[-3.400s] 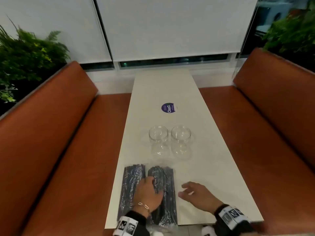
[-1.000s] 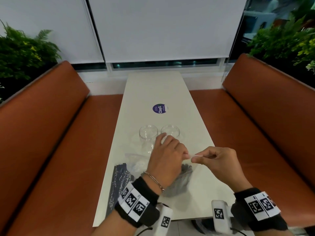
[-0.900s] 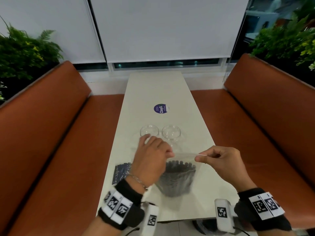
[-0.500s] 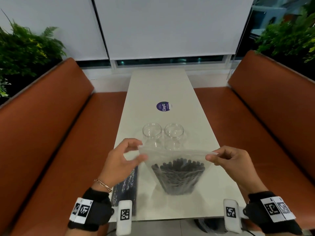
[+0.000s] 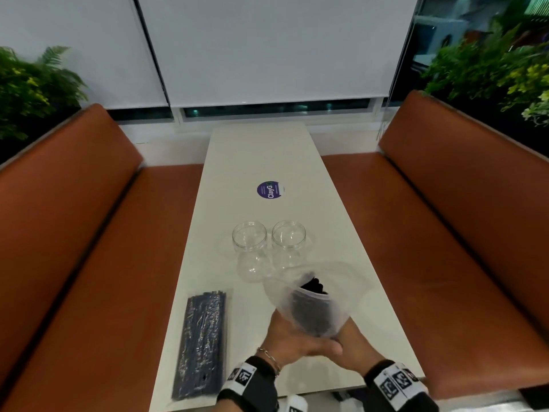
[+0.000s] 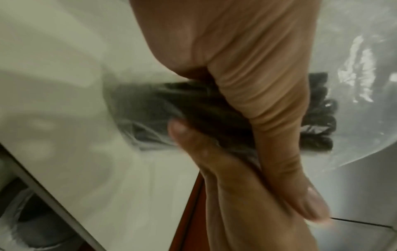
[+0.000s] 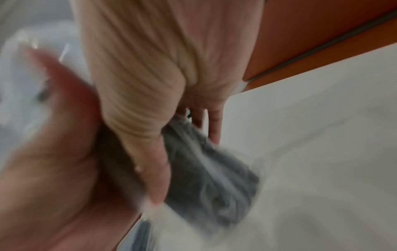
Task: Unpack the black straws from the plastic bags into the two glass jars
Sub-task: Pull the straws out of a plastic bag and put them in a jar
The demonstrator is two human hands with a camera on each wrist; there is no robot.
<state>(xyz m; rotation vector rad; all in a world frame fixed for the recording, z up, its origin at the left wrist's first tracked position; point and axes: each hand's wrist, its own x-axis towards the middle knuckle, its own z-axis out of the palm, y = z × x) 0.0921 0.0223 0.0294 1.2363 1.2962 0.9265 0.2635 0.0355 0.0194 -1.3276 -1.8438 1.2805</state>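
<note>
Two empty glass jars stand side by side mid-table. Just in front of them I hold a clear plastic bag off the table, its open mouth up and tilted toward the jars. A bundle of black straws stands inside it. My left hand and right hand both grip the bag's lower part round the bundle. In the left wrist view the straw ends show past my thumb. The right wrist view is blurred, with the bag under my thumb. A second, sealed bag of straws lies flat at the left.
The long white table runs between two orange benches. A round purple sticker lies beyond the jars. Plants stand behind both benches. The table's near edge is just under my wrists.
Both hands let go of the bag's mouth after pulling it open and moved down to grip its lower part round the straws. The bag now stands lower and nearer me.
</note>
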